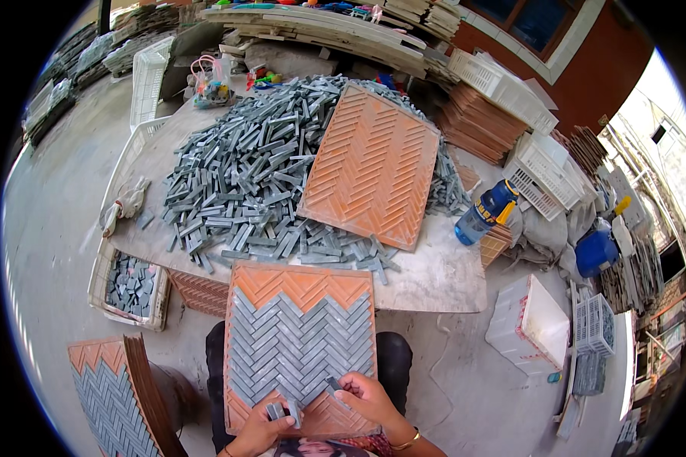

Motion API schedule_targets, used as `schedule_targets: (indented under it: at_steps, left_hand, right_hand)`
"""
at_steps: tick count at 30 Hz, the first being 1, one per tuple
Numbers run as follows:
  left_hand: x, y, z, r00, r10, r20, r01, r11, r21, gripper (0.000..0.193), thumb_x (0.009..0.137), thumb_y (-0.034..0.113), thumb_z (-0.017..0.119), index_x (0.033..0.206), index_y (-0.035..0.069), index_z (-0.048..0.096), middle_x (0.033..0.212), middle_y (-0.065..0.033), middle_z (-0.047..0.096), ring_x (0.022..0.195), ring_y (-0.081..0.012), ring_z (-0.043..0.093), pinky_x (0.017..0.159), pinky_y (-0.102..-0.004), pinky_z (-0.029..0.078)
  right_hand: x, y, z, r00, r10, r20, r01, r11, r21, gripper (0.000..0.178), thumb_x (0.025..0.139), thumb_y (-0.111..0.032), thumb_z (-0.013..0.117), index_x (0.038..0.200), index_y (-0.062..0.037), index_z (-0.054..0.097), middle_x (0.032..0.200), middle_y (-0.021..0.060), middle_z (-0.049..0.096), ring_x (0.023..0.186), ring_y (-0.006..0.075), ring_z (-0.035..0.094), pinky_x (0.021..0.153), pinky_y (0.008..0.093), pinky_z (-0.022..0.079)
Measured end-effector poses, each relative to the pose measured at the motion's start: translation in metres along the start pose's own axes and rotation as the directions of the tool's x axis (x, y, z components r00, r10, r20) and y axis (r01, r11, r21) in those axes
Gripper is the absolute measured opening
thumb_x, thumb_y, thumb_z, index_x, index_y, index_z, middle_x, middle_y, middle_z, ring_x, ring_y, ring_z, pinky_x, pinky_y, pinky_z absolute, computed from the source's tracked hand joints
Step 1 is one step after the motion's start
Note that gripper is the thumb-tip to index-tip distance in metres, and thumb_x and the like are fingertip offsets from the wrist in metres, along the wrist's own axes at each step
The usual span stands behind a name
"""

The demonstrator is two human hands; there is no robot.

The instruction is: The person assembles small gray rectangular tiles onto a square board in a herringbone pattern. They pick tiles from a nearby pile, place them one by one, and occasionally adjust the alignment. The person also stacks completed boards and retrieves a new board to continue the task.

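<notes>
Fingers of the right hand (369, 399) pinch one grey strip (332, 383) and the left hand (259, 433) grips more pieces (275, 411) over the orange tray (305, 279), lower centre of the frame; its middle is filled, top and bottom grooves bare

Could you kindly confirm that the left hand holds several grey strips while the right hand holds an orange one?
No: in the head view, the right hand holds a grey strip, not an orange one; the left hand does hold several grey strips.
</notes>
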State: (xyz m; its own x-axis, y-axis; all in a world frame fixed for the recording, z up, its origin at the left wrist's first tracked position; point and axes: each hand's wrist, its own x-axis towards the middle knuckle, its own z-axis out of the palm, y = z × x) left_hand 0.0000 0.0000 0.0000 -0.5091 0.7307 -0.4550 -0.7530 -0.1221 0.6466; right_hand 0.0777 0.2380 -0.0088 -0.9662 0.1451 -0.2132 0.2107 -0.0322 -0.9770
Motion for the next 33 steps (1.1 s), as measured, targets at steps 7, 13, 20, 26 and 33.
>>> schedule_targets:
  at_steps: [7, 13, 20, 26, 33]
  left_hand:
    - [0.0, -0.01, -0.012, 0.999, 0.034, -0.038, -0.037, 0.995, -0.095, 0.016, 0.088, 0.01, 0.064, 0.098, 0.002, 0.055, 0.087, -0.0104, 0.059, 0.08, -0.0192, 0.058, 0.07, -0.029, 0.047]
    - [-0.002, -0.001, -0.006, 0.994, 0.039, -0.102, -0.048, 0.995, -0.092, 0.017, 0.087, 0.008, 0.064, 0.099, 0.004, 0.054, 0.088, -0.0098, 0.058, 0.079, -0.0189, 0.058, 0.067, -0.0289, 0.047]
    - [-0.001, 0.007, -0.001, 0.941, 0.149, -0.304, -0.185, 0.978, -0.093, 0.022, 0.082, 0.009, 0.07, 0.097, 0.004, 0.054, 0.087, -0.0092, 0.059, 0.076, -0.0172, 0.057, 0.064, -0.0294, 0.046]
    - [-0.006, 0.017, -0.026, 0.916, 0.299, -0.268, -0.314, 0.949, -0.013, 0.02, 0.085, 0.02, 0.068, 0.089, 0.005, 0.055, 0.076, -0.0071, 0.06, 0.069, -0.0162, 0.057, 0.065, -0.0287, 0.046]
    - [-0.019, 0.038, -0.059, 0.833, 0.395, -0.387, -0.437, 0.899, -0.023, 0.018, 0.087, 0.012, 0.064, 0.1, 0.004, 0.055, 0.085, -0.0061, 0.062, 0.076, -0.0134, 0.058, 0.065, -0.0255, 0.045]
  right_hand:
    - [0.003, -0.019, 0.002, 0.996, 0.09, -0.007, -0.09, 0.986, -0.137, 0.019, 0.09, -0.013, 0.064, 0.099, 0.0015, 0.056, 0.079, -0.0007, 0.055, 0.068, 0.0049, 0.05, 0.059, 0.0215, 0.043]
    - [0.002, -0.002, -0.001, 0.998, 0.056, -0.029, -0.054, 0.997, 0.057, 0.022, 0.088, -0.005, 0.062, 0.106, 0.001, 0.051, 0.089, 0.0028, 0.059, 0.078, 0.0062, 0.056, 0.068, 0.0216, 0.046]
    - [-0.005, 0.012, -0.026, 0.997, 0.049, -0.067, -0.036, 0.982, 0.187, 0.021, 0.088, 0.001, 0.059, 0.106, 0.0007, 0.05, 0.1, 0.0048, 0.059, 0.09, 0.008, 0.056, 0.08, 0.0237, 0.046]
    - [-0.014, -0.009, -0.039, 0.974, 0.09, -0.209, -0.078, 0.995, 0.063, 0.013, 0.091, -0.012, 0.059, 0.095, 0.0003, 0.057, 0.079, 0.0024, 0.062, 0.071, 0.0048, 0.056, 0.059, 0.0191, 0.044]
    - [-0.025, -0.003, -0.033, 0.971, 0.109, -0.212, -0.083, 0.988, 0.127, 0.017, 0.09, -0.009, 0.059, 0.102, 0.0002, 0.052, 0.088, 0.0053, 0.064, 0.075, 0.0064, 0.057, 0.064, 0.0194, 0.045]
